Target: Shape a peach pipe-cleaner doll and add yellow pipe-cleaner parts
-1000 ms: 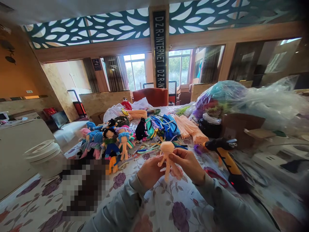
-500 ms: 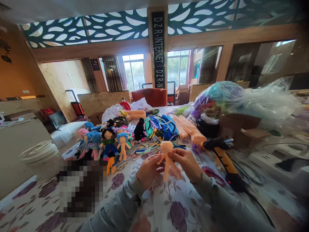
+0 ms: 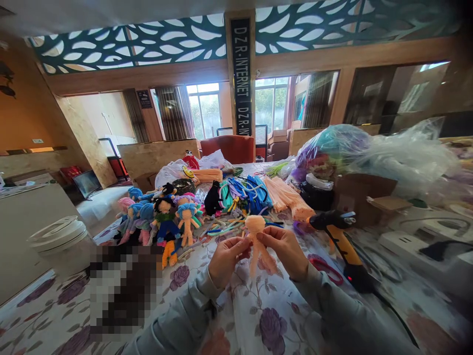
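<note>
A peach-coloured doll body (image 3: 254, 224) of fuzzy pipe cleaners is held upright above the flowered tablecloth, its round head on top and two legs hanging down. My left hand (image 3: 227, 259) pinches it at one side, near an arm. From the other side my right hand (image 3: 286, 249) grips its upper body between thumb and fingers. Parts of the arms and torso are hidden behind my fingers. Beyond my hands lie loose coloured pipe cleaners (image 3: 225, 226). A finished-looking doll with blue hair (image 3: 187, 224) stands to the left among several other dolls (image 3: 164, 212).
At right lies a yellow and black glue gun (image 3: 338, 241) with its cable, beside red-handled scissors (image 3: 325, 268). Bundles of blue (image 3: 258, 195) and peach pipe cleaners (image 3: 288, 197) lie at the back. A white lidded bin (image 3: 61, 241) stands left; plastic bags (image 3: 402, 148) sit back right.
My left hand's fingers have shifted slightly on the doll body, covering a bit more of its arm. The right hand keeps its grip. The camera view has moved very slightly.
</note>
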`<move>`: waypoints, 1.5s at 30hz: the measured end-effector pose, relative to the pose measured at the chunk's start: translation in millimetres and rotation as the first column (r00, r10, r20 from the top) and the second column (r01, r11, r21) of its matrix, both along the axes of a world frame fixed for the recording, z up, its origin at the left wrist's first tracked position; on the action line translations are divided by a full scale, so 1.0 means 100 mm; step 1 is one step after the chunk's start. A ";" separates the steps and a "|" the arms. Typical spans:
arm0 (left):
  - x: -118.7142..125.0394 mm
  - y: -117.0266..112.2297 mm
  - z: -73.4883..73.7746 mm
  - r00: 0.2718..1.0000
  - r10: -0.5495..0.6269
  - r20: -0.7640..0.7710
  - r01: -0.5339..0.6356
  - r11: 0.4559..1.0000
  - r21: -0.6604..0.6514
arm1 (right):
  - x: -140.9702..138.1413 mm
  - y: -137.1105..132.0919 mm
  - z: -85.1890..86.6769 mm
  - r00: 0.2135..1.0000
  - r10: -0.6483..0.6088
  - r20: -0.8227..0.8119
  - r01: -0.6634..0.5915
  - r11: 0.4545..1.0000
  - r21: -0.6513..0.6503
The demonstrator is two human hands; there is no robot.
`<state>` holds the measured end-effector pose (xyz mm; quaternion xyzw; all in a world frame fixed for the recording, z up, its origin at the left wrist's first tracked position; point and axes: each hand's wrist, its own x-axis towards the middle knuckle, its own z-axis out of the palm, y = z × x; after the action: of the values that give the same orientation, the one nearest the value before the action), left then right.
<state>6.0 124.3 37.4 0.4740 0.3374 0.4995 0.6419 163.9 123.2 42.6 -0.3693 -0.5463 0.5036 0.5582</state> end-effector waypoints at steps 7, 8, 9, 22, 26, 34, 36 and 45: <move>-0.01 0.07 -0.04 0.989 0.150 -0.015 -0.149 0.988 0.050 | 0.03 0.04 0.00 0.995 -0.092 -0.023 0.092 0.995 -0.031; -0.02 0.07 -0.03 0.986 0.164 -0.036 -0.160 0.983 0.092 | 0.03 0.04 0.00 0.994 -0.103 -0.020 0.103 0.994 -0.029; -0.02 0.06 -0.03 0.982 0.177 -0.060 -0.168 0.977 0.131 | 0.04 0.04 -0.01 0.994 -0.108 -0.016 0.108 0.994 -0.030; -0.02 0.02 -0.01 0.958 0.216 -0.188 -0.173 0.960 0.221 | 0.02 0.07 -0.07 0.996 -0.086 -0.003 0.086 0.996 0.030; -0.01 0.02 -0.03 0.957 0.219 -0.188 -0.169 0.953 0.250 | 0.01 0.06 -0.07 0.994 -0.107 -0.037 0.107 0.994 0.005; -0.01 -0.06 0.03 0.765 0.477 -0.432 -0.211 0.820 0.531 | 0.01 0.07 -0.09 0.995 -0.089 -0.043 0.089 0.996 -0.008; -0.02 -0.07 0.05 0.757 0.493 -0.429 -0.206 0.802 0.560 | 0.00 0.08 -0.10 0.995 -0.091 -0.032 0.091 0.996 0.000; 0.00 -0.07 0.04 0.778 0.492 -0.391 -0.231 0.803 0.550 | 0.01 0.09 -0.11 0.994 -0.102 -0.035 0.102 0.995 -0.006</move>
<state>5.8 116.8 41.5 0.6549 0.4515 0.5376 0.2798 165.0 132.2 31.5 -0.3889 -0.5155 0.4823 0.5920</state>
